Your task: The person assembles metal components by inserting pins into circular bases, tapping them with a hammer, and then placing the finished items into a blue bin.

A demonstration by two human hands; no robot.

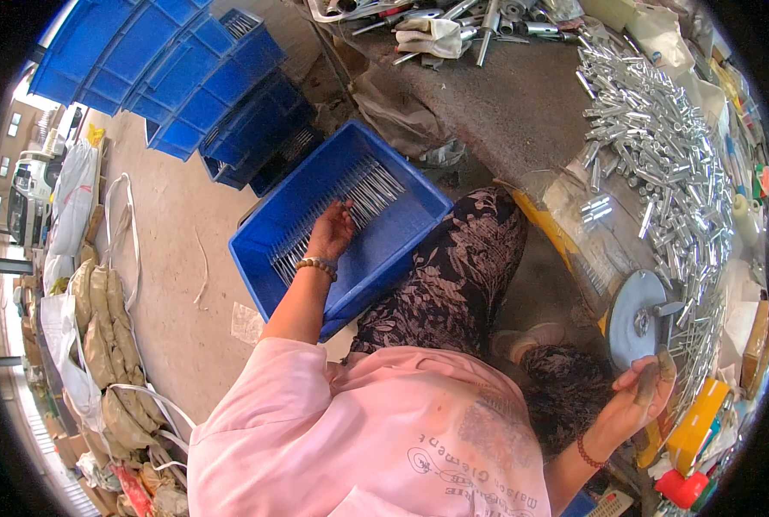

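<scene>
- Head view, looking down: the left hand (331, 231) reaches into a blue crate (401, 246) at centre frame, its fingers loosely spread and resting on a layer of thin metal rods (360, 191) lying side by side in it; it grips none of them that I can make out.
- A bead bracelet (317, 266) sits on that wrist.
- The right hand (641, 392), at the lower right, is half open, dirty fingers relaxed and pinching nothing, just below a round metal disc (636, 317).
- A heap of short shiny metal tubes (660, 146) fills the upper right of the frame.
- More blue crates (169, 69) are stacked at the upper left.
- Full sacks (104, 336) lie along the left edge.
</scene>
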